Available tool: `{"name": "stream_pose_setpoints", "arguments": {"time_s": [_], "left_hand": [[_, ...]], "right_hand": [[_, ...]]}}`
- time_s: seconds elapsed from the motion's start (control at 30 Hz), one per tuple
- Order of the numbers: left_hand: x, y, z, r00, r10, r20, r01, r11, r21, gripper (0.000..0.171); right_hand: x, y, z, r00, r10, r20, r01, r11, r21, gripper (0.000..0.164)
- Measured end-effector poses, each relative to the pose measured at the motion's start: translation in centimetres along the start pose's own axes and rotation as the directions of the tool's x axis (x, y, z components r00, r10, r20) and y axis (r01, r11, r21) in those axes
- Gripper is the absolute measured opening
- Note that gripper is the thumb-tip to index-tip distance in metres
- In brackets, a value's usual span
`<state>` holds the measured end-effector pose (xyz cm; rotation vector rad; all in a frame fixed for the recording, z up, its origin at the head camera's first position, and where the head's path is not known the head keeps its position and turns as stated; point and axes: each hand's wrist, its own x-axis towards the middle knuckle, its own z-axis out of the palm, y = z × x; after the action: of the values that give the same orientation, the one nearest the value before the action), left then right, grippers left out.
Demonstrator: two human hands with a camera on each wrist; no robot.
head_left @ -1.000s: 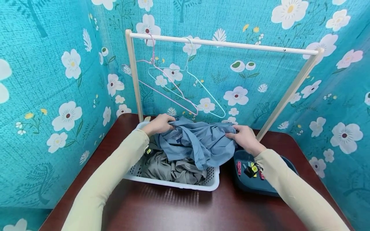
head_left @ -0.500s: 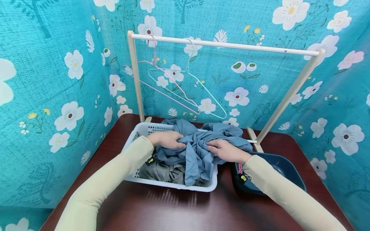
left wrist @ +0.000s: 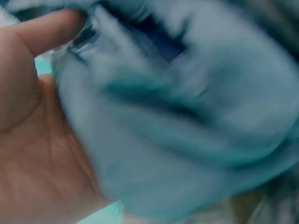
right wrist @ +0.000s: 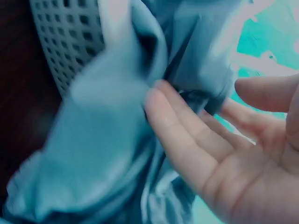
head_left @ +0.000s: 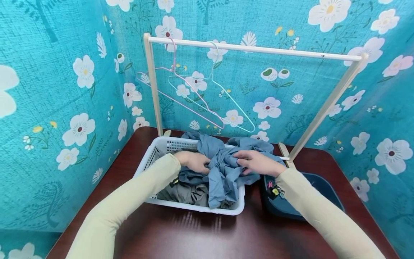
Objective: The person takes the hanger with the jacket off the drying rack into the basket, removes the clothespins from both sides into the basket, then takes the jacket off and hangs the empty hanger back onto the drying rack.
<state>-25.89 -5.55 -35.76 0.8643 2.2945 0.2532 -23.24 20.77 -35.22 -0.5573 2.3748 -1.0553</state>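
A crumpled blue shirt (head_left: 220, 187) lies bunched over a white perforated laundry basket (head_left: 197, 209), part of it hanging past the right end. My left hand (head_left: 195, 162) grips the shirt from the left; in the left wrist view the thumb lies along the cloth and the other fingers are hidden behind it. On the other side my right hand (head_left: 260, 163) hovers at the shirt, its fingers (right wrist: 187, 135) extended and slightly spread, thumb apart, with fingertips right at the cloth in the right wrist view. Under the shirt, grey fabric (head_left: 182, 194) fills the basket.
Behind the basket stands a wooden rack with a white rail (head_left: 275, 51). A pink hanger (head_left: 200, 97) and a mint hanger (head_left: 233, 102) hang from it. A dark blue tray (head_left: 291, 212) with clothespins sits at right, partly under my right sleeve.
Both hands came inward and down from the shirt's spread ends, bunching it over the basket. The left hand then shifted slightly right and lower; the right fingers loosened from the cloth.
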Motion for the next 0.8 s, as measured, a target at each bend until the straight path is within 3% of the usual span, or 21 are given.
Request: {"name": "stream_pose_setpoints", "arguments": {"time_s": [0.13,0.23,0.33,0.47,0.6,0.7,0.8], "left_hand": [[-1.8,-1.1,-2.4,0.995,0.013,-0.1,-0.021,0.996,-0.084,0.041],[-2.6,-2.0,-3.8,0.979,-0.043,-0.201,0.013,0.989,-0.147,0.039],[-2.7,-2.8,-4.7,0.957,-0.148,-0.25,0.084,0.964,-0.252,0.046],[-1.5,-3.8,-4.8,0.949,-0.236,-0.211,0.144,0.915,-0.376,0.06],[0.4,-4.2,-4.4,0.959,-0.238,-0.157,0.145,0.881,-0.451,0.071],[1.5,-3.8,-4.2,0.963,-0.236,-0.132,0.151,0.875,-0.46,0.075],[2.3,-3.2,-3.9,0.967,-0.229,-0.11,0.156,0.877,-0.455,0.078]], "right_hand": [[-1.2,0.9,-2.2,0.991,0.08,-0.105,-0.069,0.992,0.105,0.047],[-2.0,1.7,-3.7,0.97,0.199,-0.137,-0.176,0.971,0.16,0.056],[-2.5,2.6,-4.7,0.947,0.302,-0.106,-0.283,0.944,0.168,0.068],[-2.1,3.8,-4.8,0.928,0.372,-0.007,-0.364,0.912,0.188,0.079],[-0.9,4.8,-4.1,0.927,0.369,0.068,-0.372,0.881,0.293,0.082],[0.0,5.2,-3.4,0.934,0.353,0.058,-0.345,0.847,0.405,0.076],[0.9,5.4,-2.6,0.933,0.36,-0.014,-0.312,0.826,0.469,0.059]]}}
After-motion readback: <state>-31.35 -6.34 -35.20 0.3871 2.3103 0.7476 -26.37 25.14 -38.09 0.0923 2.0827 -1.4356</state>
